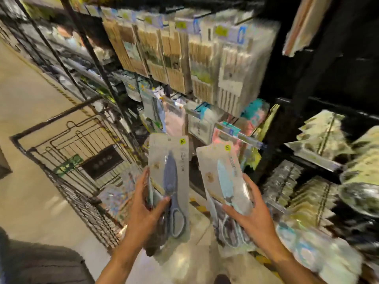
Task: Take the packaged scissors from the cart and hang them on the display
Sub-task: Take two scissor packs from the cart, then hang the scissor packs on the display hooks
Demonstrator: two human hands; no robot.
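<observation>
The left hand (147, 210) grips a pack of grey-blue scissors (171, 185), its fingers (143, 181) curled round the pack's left edge and the thumb pressed on the front; more packs seem stacked behind it, though blur hides how many. Just right of that pack, the right hand (252, 214) holds a pack of light-blue scissors (224, 187), fingers wrapped behind its right edge and the thumb across the front. Both packs stand roughly upright, apart from each other, each with a yellow price sticker at the top. Above and behind the grey-blue pack hangs the display (184, 64), crowded with carded goods. Left of the grey-blue pack stands the wire cart (67, 152) on the floor.
</observation>
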